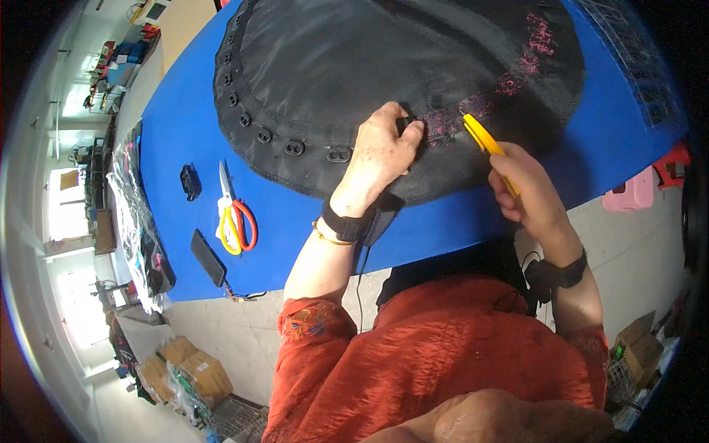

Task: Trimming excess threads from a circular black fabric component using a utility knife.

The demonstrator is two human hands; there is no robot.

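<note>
A large round black fabric piece (340, 70) lies on a blue-covered table, with pink marks (509, 85) scattered along its right side. Black plastic clips (295, 148) with two openings each line its left and lower edge. My left hand (385, 144) rests on the fabric near its lower edge, thumb and fingers closed around a small black piece (405, 124) that they mostly hide. In my closed right hand (528, 184) is a slim yellow tool (481, 133), its thin dark tip pointing up and left at the pink marks. Whether it is a cutter or snips is unclear.
Scissors (236, 221) with red and yellow handles lie left on the blue table (295, 236), between a small black object (190, 182) and a dark phone-like slab (208, 258). Clear plastic wrapping (129, 221) runs along the left edge. A pink stool (629, 190) stands beyond the right edge.
</note>
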